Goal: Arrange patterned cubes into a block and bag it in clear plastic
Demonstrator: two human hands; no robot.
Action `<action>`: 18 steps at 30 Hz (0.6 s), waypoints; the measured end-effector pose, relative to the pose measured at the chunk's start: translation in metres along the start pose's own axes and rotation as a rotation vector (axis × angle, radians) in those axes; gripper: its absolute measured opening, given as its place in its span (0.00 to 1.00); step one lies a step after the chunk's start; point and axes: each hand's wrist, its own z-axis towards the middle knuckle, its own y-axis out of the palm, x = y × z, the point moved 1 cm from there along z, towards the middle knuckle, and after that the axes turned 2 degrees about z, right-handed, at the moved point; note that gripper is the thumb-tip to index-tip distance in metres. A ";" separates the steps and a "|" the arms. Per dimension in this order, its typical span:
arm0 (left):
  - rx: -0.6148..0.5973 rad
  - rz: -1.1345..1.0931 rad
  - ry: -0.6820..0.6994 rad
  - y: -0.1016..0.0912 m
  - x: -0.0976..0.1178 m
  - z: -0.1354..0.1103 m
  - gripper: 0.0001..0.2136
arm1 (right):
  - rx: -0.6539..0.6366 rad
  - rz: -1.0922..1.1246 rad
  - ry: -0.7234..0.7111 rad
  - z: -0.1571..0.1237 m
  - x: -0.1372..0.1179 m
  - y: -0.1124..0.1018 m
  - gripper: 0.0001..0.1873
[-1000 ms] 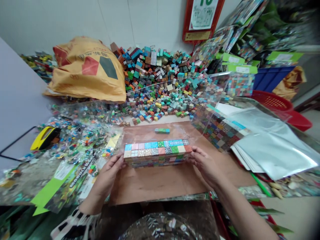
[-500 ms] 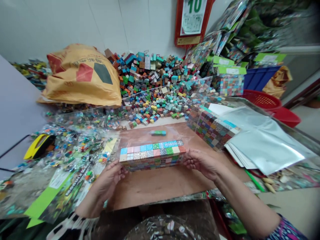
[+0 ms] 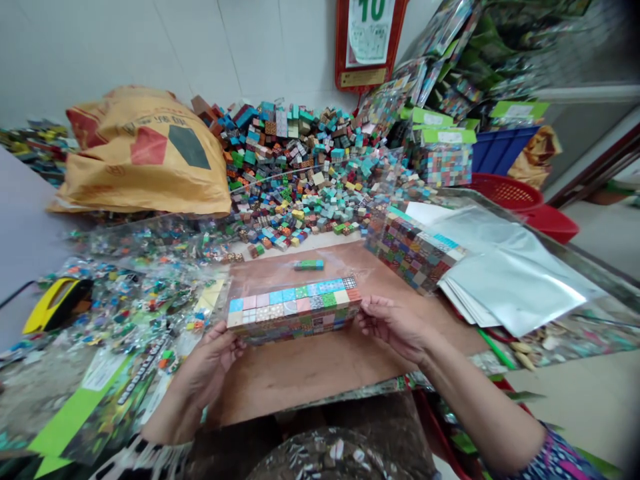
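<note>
A long block of coloured cubes [image 3: 295,309], stacked in rows and wrapped in clear plastic, lies across a brown board [image 3: 320,363]. My left hand [image 3: 213,357] cups its left end with the fingers curled against it. My right hand [image 3: 393,323] presses on its right end, fingers bent round the corner. A short green and teal cube bar [image 3: 309,265] lies on the board just behind the block.
A big heap of loose cubes [image 3: 300,173] fills the back. An orange sack [image 3: 143,160] lies at the back left. A bagged cube block [image 3: 413,248] and silver bags [image 3: 505,273] are on the right, printed packets [image 3: 115,333] and a yellow tool [image 3: 55,303] on the left, red baskets [image 3: 525,200] beyond.
The view has swung to the right, so everything sits further left in the picture. Both hands stay at the ends of the block; the left hand has slipped a little lower.
</note>
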 end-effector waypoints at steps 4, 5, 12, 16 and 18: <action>0.006 -0.003 0.002 0.002 0.001 -0.001 0.18 | 0.058 0.059 0.014 0.004 0.004 0.002 0.12; 0.010 -0.009 0.001 0.002 0.001 -0.002 0.18 | 0.058 0.069 0.018 0.005 0.004 0.003 0.11; 0.011 -0.032 -0.002 0.002 0.001 0.000 0.14 | 0.103 0.082 0.030 0.009 0.002 0.008 0.11; 0.005 -0.017 -0.003 -0.001 -0.001 0.002 0.14 | 0.149 0.051 0.034 0.007 -0.001 0.009 0.09; -0.006 -0.007 0.011 -0.001 -0.001 0.002 0.14 | 0.161 0.050 0.057 0.006 -0.003 0.010 0.09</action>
